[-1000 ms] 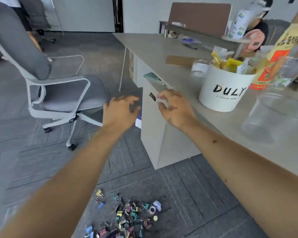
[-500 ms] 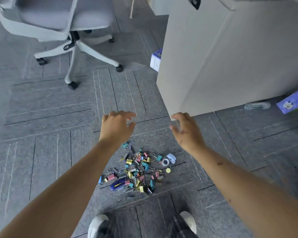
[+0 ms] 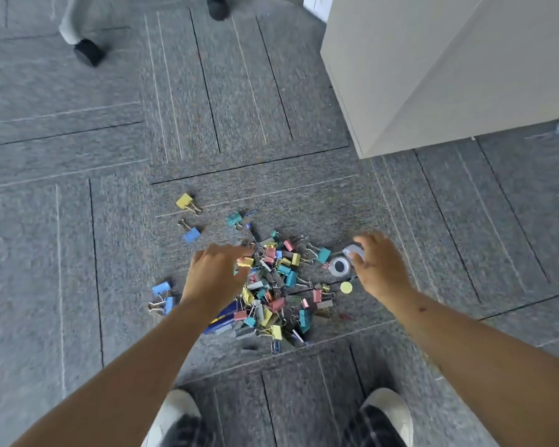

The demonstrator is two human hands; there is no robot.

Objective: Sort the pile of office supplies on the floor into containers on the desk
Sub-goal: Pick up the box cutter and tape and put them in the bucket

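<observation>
My left hand [image 3: 217,275] covers the near-left edge of the pile of binder clips [image 3: 278,291]. Its fingers are loosely curved and blurred, with nothing seen in them. My forearm hides most of a blue stapler [image 3: 221,319]. My right hand [image 3: 380,269] has its fingertips on a small pale item [image 3: 354,252] beside the tape roll [image 3: 339,265], but I cannot tell whether it is gripped. Half a second ago both hands hung higher, short of the pile, and now they are down on it.

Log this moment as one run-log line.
left hand: open above heap of coloured metal binder clips on grey carpet | right hand: at small pale lilac item, grip unclear | containers: not in view
</observation>
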